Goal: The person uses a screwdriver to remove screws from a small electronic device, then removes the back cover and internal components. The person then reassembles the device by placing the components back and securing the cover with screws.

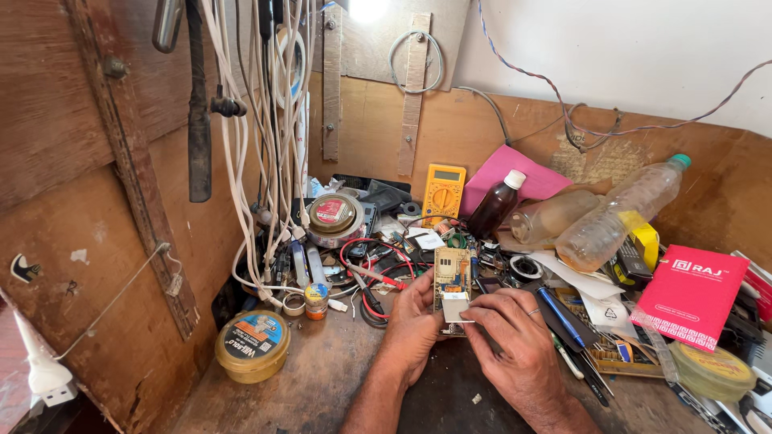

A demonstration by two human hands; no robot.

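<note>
Hands, left hand (414, 325) and right hand (515, 341), pinch circuit board (452, 283); red box (690, 296) at right.

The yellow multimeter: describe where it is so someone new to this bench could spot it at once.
Start at the wooden back wall of the bench, below the vertical wooden strip. The yellow multimeter leans upright there, left of the pink sheet and the dark brown bottle, straight beyond the circuit board held by both hands. It alone is bright yellow with a round dial under a small grey screen.
</note>
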